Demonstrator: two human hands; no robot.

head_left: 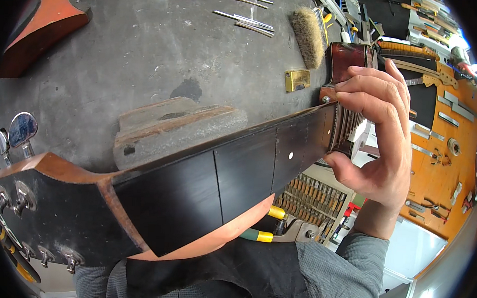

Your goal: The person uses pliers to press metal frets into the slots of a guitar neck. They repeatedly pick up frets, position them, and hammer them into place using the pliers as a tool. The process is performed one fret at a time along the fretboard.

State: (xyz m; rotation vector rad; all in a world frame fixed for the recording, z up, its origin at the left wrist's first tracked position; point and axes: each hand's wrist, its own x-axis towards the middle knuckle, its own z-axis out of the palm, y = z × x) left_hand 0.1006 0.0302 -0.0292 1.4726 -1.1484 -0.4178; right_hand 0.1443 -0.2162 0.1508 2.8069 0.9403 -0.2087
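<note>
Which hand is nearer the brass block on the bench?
Right. The right hand grips the guitar neck just beside the brass block; the left hand, under the neck, is mostly hidden.

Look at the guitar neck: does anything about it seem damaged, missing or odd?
Yes. The dark fingerboard carries only empty cross slots, no metal frets or strings. The right hand grips its far end; the left forearm lies beneath the neck.

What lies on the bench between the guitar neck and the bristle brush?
In the head view, a small brass block lies on the grey bench between the guitar neck and the bristle brush.
</note>
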